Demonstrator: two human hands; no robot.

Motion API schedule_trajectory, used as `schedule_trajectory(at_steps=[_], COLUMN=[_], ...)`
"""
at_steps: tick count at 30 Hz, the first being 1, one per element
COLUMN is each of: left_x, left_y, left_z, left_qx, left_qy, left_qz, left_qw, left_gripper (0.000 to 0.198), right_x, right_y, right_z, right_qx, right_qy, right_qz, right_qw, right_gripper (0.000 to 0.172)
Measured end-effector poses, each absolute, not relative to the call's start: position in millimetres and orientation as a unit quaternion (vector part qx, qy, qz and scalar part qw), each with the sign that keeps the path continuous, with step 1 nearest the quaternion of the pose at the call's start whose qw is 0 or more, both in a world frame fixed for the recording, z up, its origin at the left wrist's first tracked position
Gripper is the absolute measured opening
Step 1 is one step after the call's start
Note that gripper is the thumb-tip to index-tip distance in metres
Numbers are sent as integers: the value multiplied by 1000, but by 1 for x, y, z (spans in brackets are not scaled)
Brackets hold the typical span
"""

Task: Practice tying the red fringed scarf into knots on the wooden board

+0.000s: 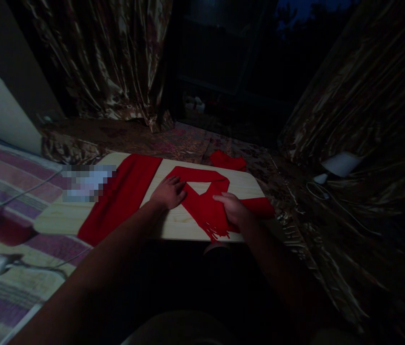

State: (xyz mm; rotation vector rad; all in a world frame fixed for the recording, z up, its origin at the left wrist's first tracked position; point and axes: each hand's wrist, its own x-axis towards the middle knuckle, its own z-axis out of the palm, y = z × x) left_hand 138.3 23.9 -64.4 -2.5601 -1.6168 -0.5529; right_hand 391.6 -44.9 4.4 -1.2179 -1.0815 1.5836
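Note:
A red fringed scarf (205, 202) lies looped on a pale wooden board (177, 225), with bare wood showing through the loop. My left hand (168, 192) rests palm down on the loop's left side, fingers spread. At the right side, my right hand (233, 208) pinches the scarf's cloth with the thumb on top; its other fingers are mostly hidden. The tassels hang toward the board's near edge, between my forearms. Another red strip (262, 207) runs off the board's right side beyond my right hand.
A wide red cloth band (127, 191) crosses the board's left part. Beside it is a blurred-out item (87, 184). A striped bed cover (12, 165) with a red container (5, 230) and cables lies left. Red cloth (227, 160) is behind the board; a white lamp (342, 164) stands right.

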Motion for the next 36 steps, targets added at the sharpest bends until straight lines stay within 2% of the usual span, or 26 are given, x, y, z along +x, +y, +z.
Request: schedule_trajectory(at_steps=[9,15,17,21,23,28,33,36], left_x=[139,138,137,138,139,137,131,132], left_y=[23,22,22,23,22,23,29,30], left_z=[-64,-62,-62,-62,-61,-60,-63,-64], left_qx=[-829,-833,-835,-835,-837,-837,-857,-846], left_qy=[-527,-522,-520,-520,-515,-515,-493,-510], left_qz=[-182,-178,-176,-178,-181,-180,-146,-157], left_qw=[32,45,46,39,39,32,13,5], left_gripper=[62,61,62,63,63,64,73,65], right_x=[383,361,355,350,349,340,332,331], right_y=[-65,-63,-67,-74,-75,-75,-75,-75], right_z=[-7,9,9,-4,-10,-8,-3,-6], right_qx=[-516,-399,-360,-411,-435,-436,-364,-412], right_qy=[-298,-318,-350,-412,-423,-406,-395,-430], right_qz=[677,661,686,730,726,718,720,721], right_qw=[433,550,527,358,322,359,440,353], right_gripper=[24,36,36,34,33,25,33,28])
